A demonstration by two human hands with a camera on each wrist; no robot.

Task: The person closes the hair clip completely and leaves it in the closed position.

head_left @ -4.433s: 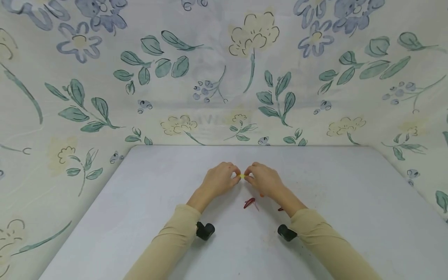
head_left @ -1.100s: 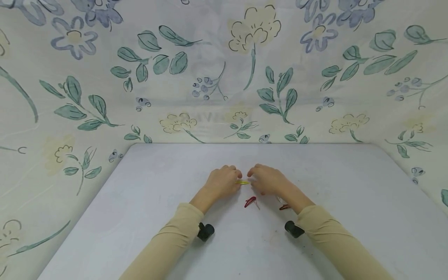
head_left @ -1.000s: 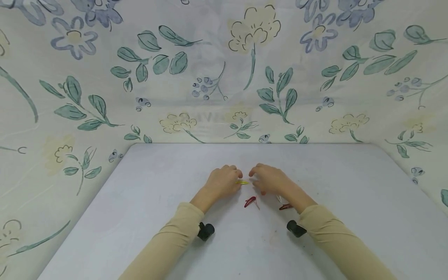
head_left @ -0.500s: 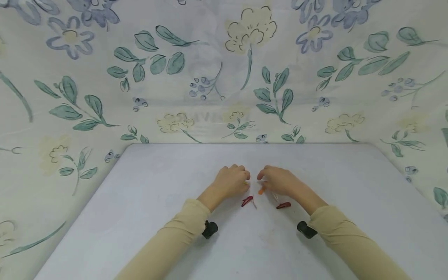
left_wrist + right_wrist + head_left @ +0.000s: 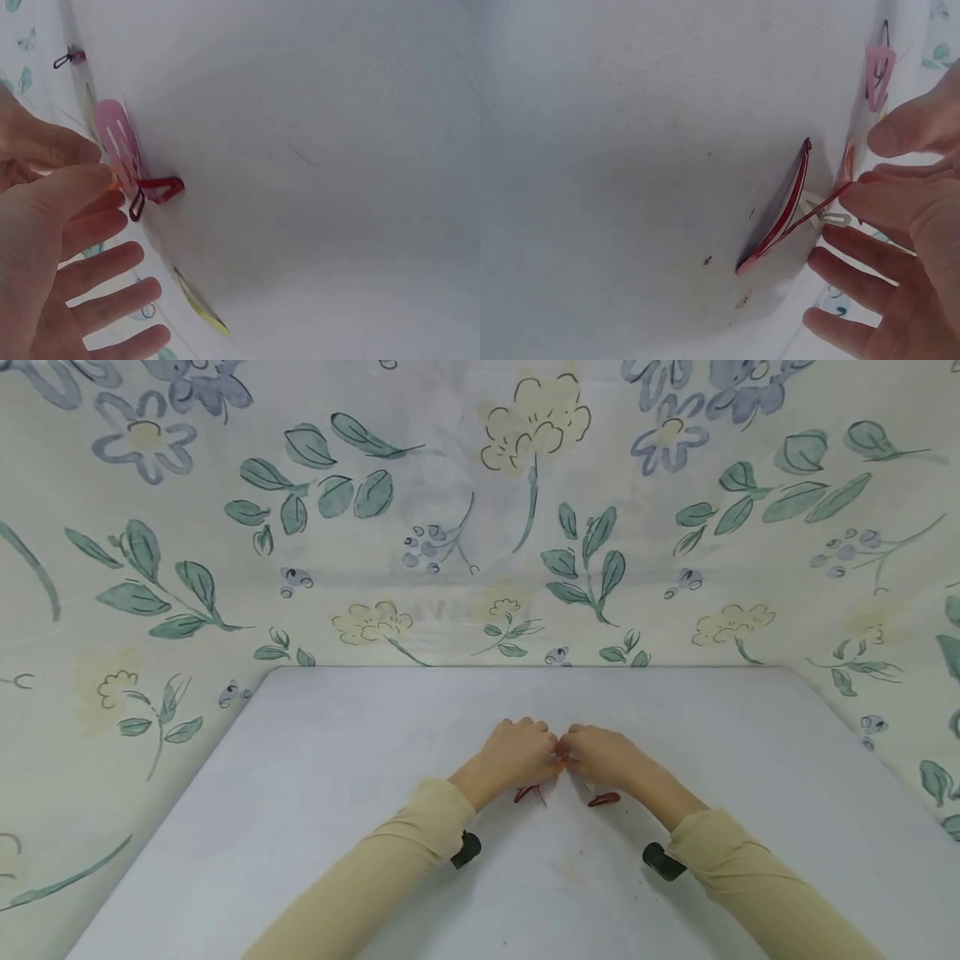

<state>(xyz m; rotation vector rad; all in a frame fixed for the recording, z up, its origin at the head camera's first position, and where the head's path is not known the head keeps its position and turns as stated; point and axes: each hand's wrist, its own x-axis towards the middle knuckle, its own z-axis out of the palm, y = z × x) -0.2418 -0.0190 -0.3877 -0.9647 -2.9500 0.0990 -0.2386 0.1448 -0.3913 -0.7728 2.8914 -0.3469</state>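
Observation:
My left hand [image 5: 525, 752] and right hand [image 5: 606, 757] meet over the table, fingertips close together. Between them an orange snap hair clip [image 5: 561, 765] is partly hidden by the fingers. In the left wrist view, the thumb and forefinger of my left hand pinch at a bit of orange, other fingers spread. My right thumb and forefinger pinch at its other end. A pink hair clip [image 5: 116, 127], a red hair clip [image 5: 163, 187] and a yellow hair clip [image 5: 199, 304] lie around my left hand. By my right hand lie a dark red clip [image 5: 784, 214] and a white clip [image 5: 823, 212].
The white table [image 5: 360, 727] carries small specks near the right hand. Floral cloth [image 5: 450, 510] rises behind it and at the sides. Black wrist cameras [image 5: 467, 850] hang below both sleeves.
The yellow clip has left my left hand and now lies on the table. Both hands have shifted right; the left has closed up to the right at the orange clip.

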